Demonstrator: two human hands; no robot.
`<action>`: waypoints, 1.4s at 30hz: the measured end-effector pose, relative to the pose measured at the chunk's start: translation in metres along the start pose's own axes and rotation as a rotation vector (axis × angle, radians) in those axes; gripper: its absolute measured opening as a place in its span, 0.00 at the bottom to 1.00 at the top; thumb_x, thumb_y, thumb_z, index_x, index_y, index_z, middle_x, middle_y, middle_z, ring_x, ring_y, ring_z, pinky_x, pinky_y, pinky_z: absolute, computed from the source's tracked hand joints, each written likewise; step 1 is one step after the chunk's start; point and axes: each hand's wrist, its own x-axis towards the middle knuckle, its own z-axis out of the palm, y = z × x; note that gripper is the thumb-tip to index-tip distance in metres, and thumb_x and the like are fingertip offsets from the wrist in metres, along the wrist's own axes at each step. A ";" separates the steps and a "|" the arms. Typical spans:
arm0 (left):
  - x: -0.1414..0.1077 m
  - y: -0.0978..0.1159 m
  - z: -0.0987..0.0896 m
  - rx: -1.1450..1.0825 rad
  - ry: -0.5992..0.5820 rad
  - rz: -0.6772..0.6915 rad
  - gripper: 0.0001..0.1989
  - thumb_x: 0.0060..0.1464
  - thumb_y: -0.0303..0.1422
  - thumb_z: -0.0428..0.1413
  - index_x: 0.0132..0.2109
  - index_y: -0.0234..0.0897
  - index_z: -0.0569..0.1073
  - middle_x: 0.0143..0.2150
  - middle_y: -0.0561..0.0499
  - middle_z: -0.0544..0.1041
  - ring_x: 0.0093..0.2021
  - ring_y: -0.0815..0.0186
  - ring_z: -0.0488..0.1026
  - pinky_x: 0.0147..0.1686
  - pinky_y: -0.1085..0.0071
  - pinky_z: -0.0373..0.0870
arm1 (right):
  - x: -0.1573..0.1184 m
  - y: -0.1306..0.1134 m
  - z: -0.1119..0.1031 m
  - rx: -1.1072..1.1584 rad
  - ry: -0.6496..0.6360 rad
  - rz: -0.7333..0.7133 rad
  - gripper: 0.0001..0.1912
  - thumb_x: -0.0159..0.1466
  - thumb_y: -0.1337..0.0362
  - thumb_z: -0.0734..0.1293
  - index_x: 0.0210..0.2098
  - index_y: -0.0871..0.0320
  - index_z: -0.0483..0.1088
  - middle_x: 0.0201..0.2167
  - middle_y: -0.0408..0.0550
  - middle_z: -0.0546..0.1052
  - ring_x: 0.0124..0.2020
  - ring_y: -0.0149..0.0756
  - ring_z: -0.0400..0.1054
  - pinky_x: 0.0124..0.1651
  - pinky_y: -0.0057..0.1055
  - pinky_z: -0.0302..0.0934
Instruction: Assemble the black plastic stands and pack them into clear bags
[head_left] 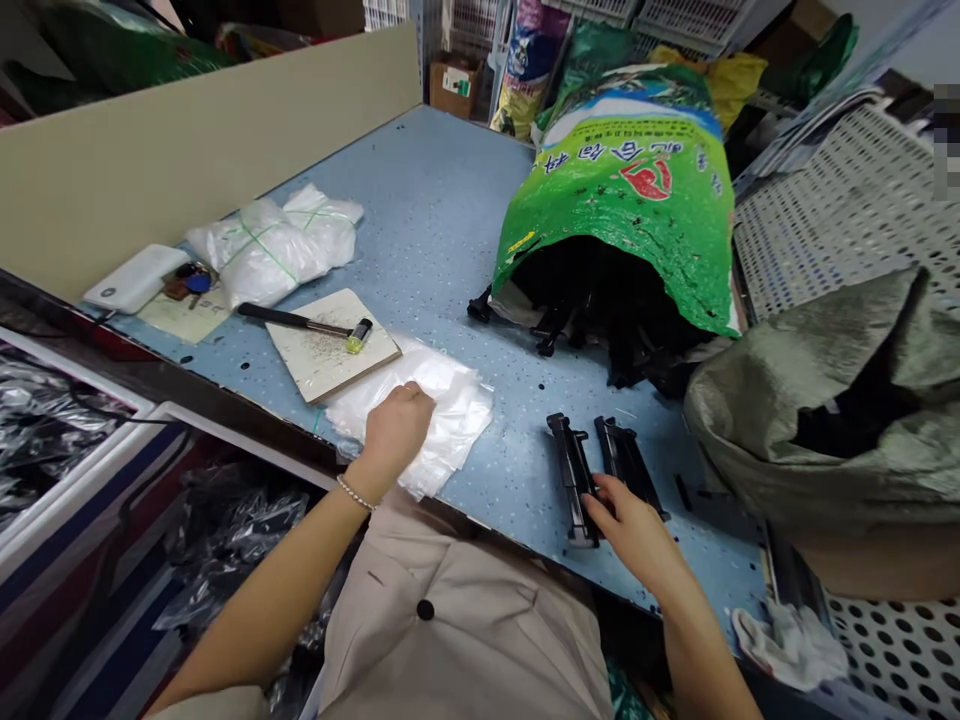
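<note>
A stack of thin, glossy clear plastic bags (450,420) lies on the speckled blue tabletop (442,200) under the left hand (397,430), knuckles up; any grip can't be told. The half-open right hand (637,530) touches two ribbed black plastic brackets (574,480), side by side. Beyond, more black parts spill from a green woven sack (622,190).

Place: cramped packing and storage workroom
Work surface: speckled blue workbench (442,200)
Stock: green woven sack (622,180) spilling black plastic parts (574,470), grey-green sack (840,400)
Storage: stacked white plastic crates (847,220), cardboard box (454,88)
Packing supplies: loose clear plastic bags (457,420), bundled white bags (270,250)
</note>
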 end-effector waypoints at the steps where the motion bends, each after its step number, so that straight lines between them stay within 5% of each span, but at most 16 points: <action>1: 0.004 -0.007 -0.003 -0.112 -0.016 -0.072 0.07 0.54 0.31 0.54 0.28 0.35 0.72 0.34 0.45 0.75 0.35 0.62 0.72 0.33 0.68 0.67 | 0.002 -0.002 0.002 0.167 -0.035 -0.009 0.23 0.61 0.53 0.62 0.52 0.59 0.68 0.40 0.54 0.78 0.42 0.45 0.72 0.39 0.34 0.64; 5: 0.014 -0.032 -0.020 -0.676 -0.134 -0.356 0.11 0.47 0.38 0.62 0.25 0.36 0.71 0.22 0.54 0.69 0.23 0.70 0.64 0.25 0.72 0.61 | 0.012 -0.034 0.018 0.802 -0.200 -0.084 0.22 0.58 0.50 0.67 0.46 0.58 0.71 0.34 0.47 0.77 0.33 0.35 0.70 0.33 0.29 0.63; 9: 0.014 -0.040 -0.025 -0.997 -0.167 -0.448 0.11 0.42 0.37 0.65 0.25 0.35 0.73 0.21 0.55 0.69 0.22 0.74 0.62 0.24 0.74 0.58 | 0.027 -0.087 0.035 1.152 -0.400 -0.112 0.18 0.55 0.52 0.72 0.38 0.58 0.74 0.31 0.46 0.76 0.24 0.29 0.65 0.26 0.27 0.62; 14: 0.011 -0.036 -0.022 -1.204 -0.085 -0.488 0.12 0.36 0.34 0.68 0.24 0.34 0.73 0.24 0.54 0.73 0.23 0.75 0.65 0.27 0.75 0.61 | 0.049 -0.149 0.059 1.350 -0.603 -0.095 0.19 0.52 0.56 0.75 0.40 0.57 0.73 0.31 0.44 0.77 0.25 0.29 0.67 0.27 0.27 0.66; 19: 0.006 -0.036 -0.023 -1.194 -0.091 -0.429 0.10 0.43 0.36 0.63 0.30 0.33 0.76 0.29 0.49 0.76 0.29 0.69 0.71 0.34 0.69 0.69 | 0.068 -0.185 0.091 1.378 -0.592 -0.030 0.17 0.48 0.57 0.76 0.33 0.59 0.73 0.26 0.42 0.76 0.24 0.29 0.67 0.27 0.27 0.66; 24: -0.007 -0.046 -0.035 -0.613 0.315 -0.128 0.04 0.51 0.29 0.54 0.33 0.36 0.74 0.38 0.47 0.77 0.39 0.63 0.74 0.42 0.64 0.72 | 0.077 -0.176 0.089 1.329 -0.476 -0.044 0.16 0.49 0.58 0.77 0.31 0.60 0.73 0.20 0.39 0.73 0.19 0.25 0.64 0.21 0.21 0.62; 28: -0.010 -0.050 -0.039 -0.229 0.207 0.090 0.14 0.53 0.24 0.47 0.37 0.36 0.78 0.47 0.43 0.76 0.49 0.56 0.72 0.51 0.56 0.69 | 0.064 -0.155 0.070 1.412 -0.537 -0.041 0.14 0.52 0.60 0.75 0.34 0.60 0.73 0.24 0.41 0.75 0.22 0.27 0.68 0.23 0.21 0.65; 33: -0.005 -0.051 -0.034 -0.614 0.041 -0.069 0.17 0.52 0.31 0.55 0.50 0.37 0.76 0.51 0.43 0.75 0.38 0.63 0.74 0.39 0.62 0.74 | 0.040 -0.139 0.076 1.509 -1.039 0.200 0.10 0.61 0.66 0.67 0.42 0.64 0.71 0.30 0.48 0.78 0.27 0.29 0.73 0.27 0.20 0.70; 38: -0.010 -0.056 -0.041 -0.737 0.028 -0.147 0.19 0.53 0.33 0.56 0.52 0.39 0.75 0.50 0.45 0.76 0.35 0.68 0.70 0.36 0.67 0.72 | 0.036 -0.129 0.087 1.607 -0.909 0.322 0.07 0.65 0.70 0.63 0.43 0.66 0.68 0.30 0.52 0.78 0.27 0.30 0.75 0.28 0.20 0.71; 42: -0.013 -0.054 -0.046 -0.529 0.059 -0.053 0.23 0.54 0.28 0.51 0.57 0.41 0.72 0.59 0.43 0.69 0.36 0.68 0.71 0.37 0.67 0.72 | 0.036 -0.132 0.081 1.649 -1.221 0.338 0.16 0.68 0.65 0.60 0.51 0.69 0.64 0.30 0.50 0.77 0.26 0.25 0.72 0.27 0.15 0.69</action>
